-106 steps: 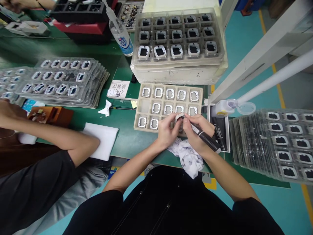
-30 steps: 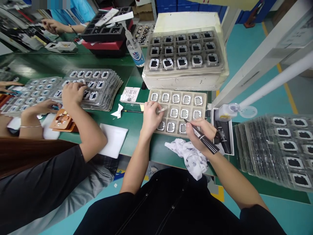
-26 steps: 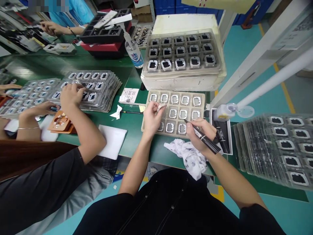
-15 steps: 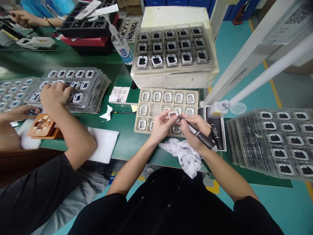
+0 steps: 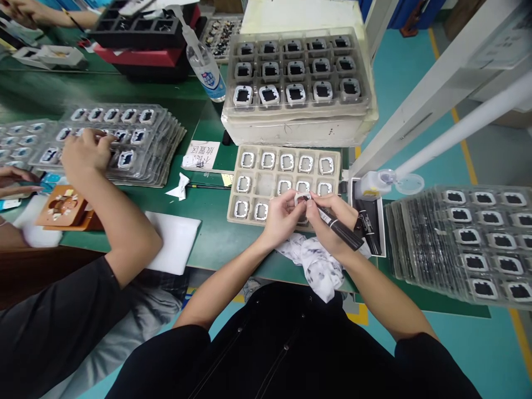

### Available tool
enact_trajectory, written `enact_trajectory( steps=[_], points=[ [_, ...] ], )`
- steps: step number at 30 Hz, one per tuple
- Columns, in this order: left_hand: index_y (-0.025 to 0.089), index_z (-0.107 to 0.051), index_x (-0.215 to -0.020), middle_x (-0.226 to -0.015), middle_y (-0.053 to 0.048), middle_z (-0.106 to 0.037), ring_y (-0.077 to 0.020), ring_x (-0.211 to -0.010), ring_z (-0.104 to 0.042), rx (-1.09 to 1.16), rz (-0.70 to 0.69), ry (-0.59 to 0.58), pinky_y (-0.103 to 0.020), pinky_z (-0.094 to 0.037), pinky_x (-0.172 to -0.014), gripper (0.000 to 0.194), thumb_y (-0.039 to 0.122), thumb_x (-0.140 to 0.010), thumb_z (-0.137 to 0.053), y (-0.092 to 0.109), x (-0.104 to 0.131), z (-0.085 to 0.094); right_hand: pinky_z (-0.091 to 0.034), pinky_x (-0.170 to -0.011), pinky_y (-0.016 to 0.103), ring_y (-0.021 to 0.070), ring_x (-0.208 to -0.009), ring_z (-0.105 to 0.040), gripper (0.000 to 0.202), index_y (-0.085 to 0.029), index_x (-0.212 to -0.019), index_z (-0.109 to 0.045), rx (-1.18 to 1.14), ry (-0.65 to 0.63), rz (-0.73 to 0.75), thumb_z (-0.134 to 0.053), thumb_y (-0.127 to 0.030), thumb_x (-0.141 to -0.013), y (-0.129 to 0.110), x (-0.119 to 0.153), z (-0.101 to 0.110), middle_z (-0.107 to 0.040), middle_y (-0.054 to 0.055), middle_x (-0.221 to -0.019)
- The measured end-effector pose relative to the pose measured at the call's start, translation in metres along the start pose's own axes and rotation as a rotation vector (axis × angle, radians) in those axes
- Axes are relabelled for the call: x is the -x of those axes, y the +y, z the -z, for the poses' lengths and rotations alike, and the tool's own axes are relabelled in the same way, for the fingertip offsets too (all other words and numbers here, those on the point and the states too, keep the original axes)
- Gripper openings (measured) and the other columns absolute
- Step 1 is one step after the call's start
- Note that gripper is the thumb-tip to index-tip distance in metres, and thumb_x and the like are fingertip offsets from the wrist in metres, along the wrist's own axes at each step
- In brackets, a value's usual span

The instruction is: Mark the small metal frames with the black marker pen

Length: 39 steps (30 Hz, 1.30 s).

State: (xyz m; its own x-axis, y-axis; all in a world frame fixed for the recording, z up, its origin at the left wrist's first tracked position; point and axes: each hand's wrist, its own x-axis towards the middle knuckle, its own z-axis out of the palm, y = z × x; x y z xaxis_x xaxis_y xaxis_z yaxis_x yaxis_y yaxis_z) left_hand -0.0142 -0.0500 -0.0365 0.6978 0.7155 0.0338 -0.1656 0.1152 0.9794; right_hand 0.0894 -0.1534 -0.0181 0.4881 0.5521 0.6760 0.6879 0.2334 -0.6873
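Note:
Over the front part of a beige tray (image 5: 266, 184), my left hand (image 5: 282, 217) pinches a small white frame (image 5: 302, 196) between its fingers. My right hand (image 5: 330, 221) grips a black marker (image 5: 339, 230), its writing end close against the frame and hidden by the fingers. Similar metal frames lie in the tray's compartments; one compartment in the middle row holds none. Just below my hands a crumpled spotted white cloth (image 5: 320, 266) lies at the table edge.
Behind the tray, a white foam box (image 5: 291, 128) bears plastic trays of parts. Stacked trays (image 5: 428, 238) stand at the right, beside a small box with markers (image 5: 368, 227). A co-worker's hand (image 5: 85, 155) is over trays at the left.
My hands remain together with the frame turned slightly and the marker a little lower in angle. The view has shifted slightly. The co-worker's other hand at the far left has moved.

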Motion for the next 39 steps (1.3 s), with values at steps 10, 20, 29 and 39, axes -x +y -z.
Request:
enact_trajectory(
  steps=[10, 20, 29, 39],
  points=[
    [0.018, -0.064, -0.085, -0.07, 0.003, -0.056, -0.0101, -0.063, -0.05, -0.128, -0.11, -0.001, -0.021, -0.04, -0.058, 0.039, 0.053, -0.099, -0.074, -0.008, 0.002, 0.001, -0.067, -0.083, 0.034, 0.022, -0.095, -0.082, 0.009, -0.025, -0.099, -0.073, 0.02, -0.008, -0.004, -0.074, -0.016, -0.1, -0.002, -0.001, 0.0, -0.079, 0.002, -0.095],
    [0.02, -0.059, -0.086, -0.064, 0.006, -0.047, -0.0097, -0.056, -0.039, -0.383, -0.262, 0.054, -0.024, -0.031, -0.054, 0.028, 0.037, -0.107, -0.061, -0.016, 0.008, 0.001, -0.068, -0.076, 0.036, 0.0203, -0.084, -0.079, 0.012, -0.025, -0.102, -0.07, 0.105, 0.009, 0.107, -0.073, -0.013, -0.1, -0.001, 0.0, -0.004, -0.079, 0.003, -0.095],
    [0.019, -0.062, -0.087, -0.062, 0.007, -0.047, -0.009, -0.054, -0.04, -0.374, -0.278, 0.05, -0.023, -0.03, -0.053, 0.026, 0.037, -0.107, -0.062, -0.015, 0.007, 0.001, -0.069, -0.078, 0.035, 0.0212, -0.086, -0.081, 0.012, -0.025, -0.102, -0.07, 0.102, 0.003, 0.096, -0.073, -0.014, -0.1, -0.002, 0.001, -0.003, -0.08, 0.003, -0.095],
    [0.019, -0.061, -0.086, -0.065, 0.006, -0.053, -0.0091, -0.056, -0.044, -0.308, -0.272, 0.048, -0.023, -0.033, -0.054, 0.028, 0.038, -0.107, -0.065, -0.018, 0.005, 0.004, -0.069, -0.077, 0.034, 0.0214, -0.087, -0.081, 0.011, -0.026, -0.098, -0.07, 0.074, 0.029, 0.065, -0.072, -0.016, -0.102, 0.0, -0.001, -0.005, -0.078, 0.001, -0.09]
  ],
)
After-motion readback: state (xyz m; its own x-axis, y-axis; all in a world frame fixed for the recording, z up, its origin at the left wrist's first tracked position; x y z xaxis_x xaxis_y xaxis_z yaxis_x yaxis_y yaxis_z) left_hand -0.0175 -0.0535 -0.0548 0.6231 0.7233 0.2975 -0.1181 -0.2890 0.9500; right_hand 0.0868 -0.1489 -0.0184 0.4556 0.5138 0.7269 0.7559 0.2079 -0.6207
